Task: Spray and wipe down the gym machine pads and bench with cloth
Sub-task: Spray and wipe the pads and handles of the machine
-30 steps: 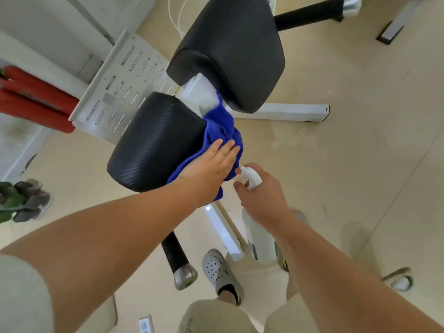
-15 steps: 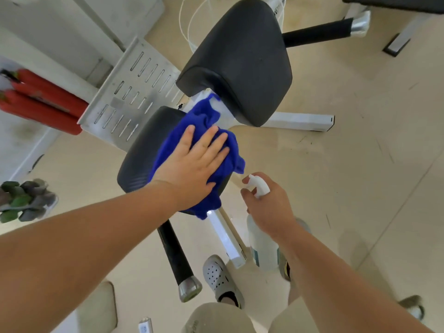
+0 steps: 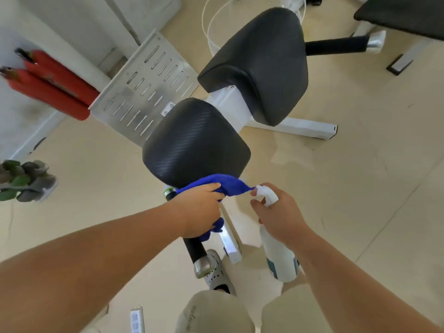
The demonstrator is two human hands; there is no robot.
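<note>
Head view. My left arm reaches forward. My left hand [image 3: 199,207] has its fingers curled round the blue cloth [image 3: 230,186], holding it bunched against the lower edge of the near pad [image 3: 194,143]. My right arm comes in beside it. My right hand [image 3: 281,217] grips the neck of the spray bottle [image 3: 278,255]. The bottle's long axis is roughly upright, base toward the floor, nozzle pointing left, just beside the cloth's end. The bottle is opaque white, so I cannot tell how full it is. The far pad [image 3: 259,63] lies beyond, well apart from both hands.
</note>
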